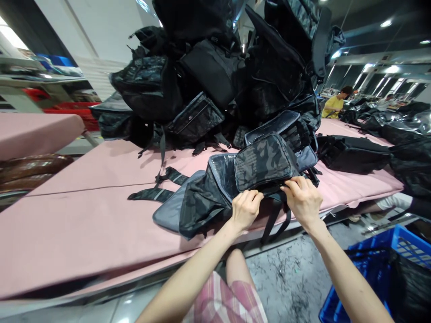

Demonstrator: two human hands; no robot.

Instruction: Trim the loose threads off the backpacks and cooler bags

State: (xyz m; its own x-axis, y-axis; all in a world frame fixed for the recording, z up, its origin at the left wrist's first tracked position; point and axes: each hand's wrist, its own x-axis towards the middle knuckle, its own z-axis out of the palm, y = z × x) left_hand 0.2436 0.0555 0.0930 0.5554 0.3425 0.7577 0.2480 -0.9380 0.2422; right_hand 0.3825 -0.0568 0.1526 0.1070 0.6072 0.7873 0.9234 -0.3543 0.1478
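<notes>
A dark camouflage backpack (202, 204) lies on the pink table near its front edge, its grey-lined main part spread open. Its camouflage front pocket panel (264, 162) faces up between my hands. Closed fingers of my left hand (247, 207) grip the near edge of that panel at its left. At the near right corner, my right hand (303, 199) pinches the same edge. Black straps (278, 220) hang below my hands over the table edge. Two shoulder straps (151, 194) stretch out to the left.
A tall heap of black backpacks (208, 72) rises at the back of the pink table (84, 224). Another black bag (353, 153) lies to the right. Below right on the floor stands a blue crate (397, 237). A person in yellow (333, 105) sits far behind.
</notes>
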